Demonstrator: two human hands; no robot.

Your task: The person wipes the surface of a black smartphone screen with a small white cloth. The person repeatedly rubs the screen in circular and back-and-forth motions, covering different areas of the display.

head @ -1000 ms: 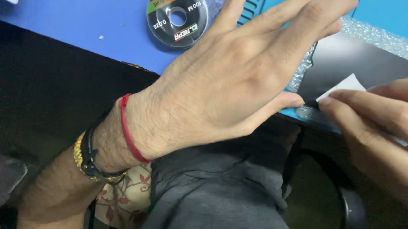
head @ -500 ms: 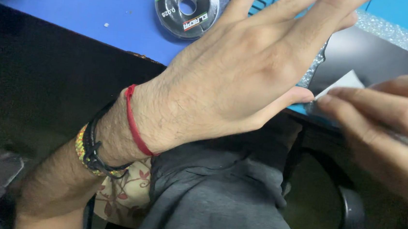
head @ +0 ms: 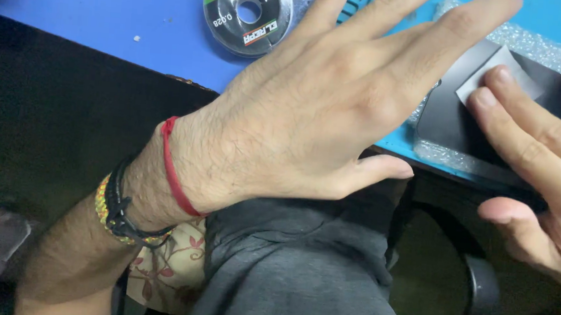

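My left hand (head: 324, 107) is spread wide with fingers apart, hovering over the near edge of a blue work mat (head: 105, 10); it holds nothing. My right hand (head: 547, 158) comes in from the right, fingers flat and pressing a small white wipe (head: 501, 71) onto a dark flat slab (head: 450, 117). The slab lies on clear bubble wrap (head: 529, 44) near the mat's edge. My left fingertips reach over the slab's left part. A red thread and beaded bands circle my left wrist.
A round spool of thin wire (head: 248, 12) lies on the mat behind my left hand. A teal grille-like object (head: 356, 0) shows beside it. Below the table edge are my grey-clad lap (head: 298, 272) and a dark chair arm (head: 477, 286).
The view has shifted closer. My right hand slid the white wipe up and left across the dark slab. My left hand stays spread, lifted a little.
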